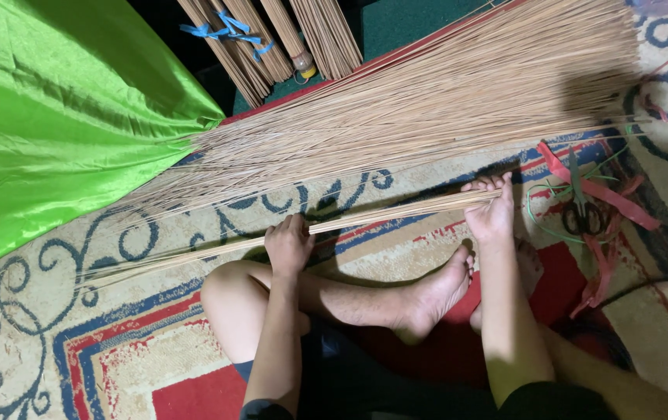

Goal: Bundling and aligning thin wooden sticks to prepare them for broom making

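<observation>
I sit cross-legged on a patterned rug [155, 350]. Both hands hold one thin bundle of long tan sticks [381, 214] that runs across in front of my legs. My left hand [287, 243] grips it near its middle. My right hand [492, 210] closes around its right end. Just beyond lies a large loose heap of the same sticks [427, 101], fanned out from left to upper right.
Bright green shiny cloth [54, 117] covers the left side. Tied stick bundles with blue ribbon [229, 31] lie at the top. Scissors [580, 210] rest on red ribbon strips [614, 202] and green string to the right of my right hand.
</observation>
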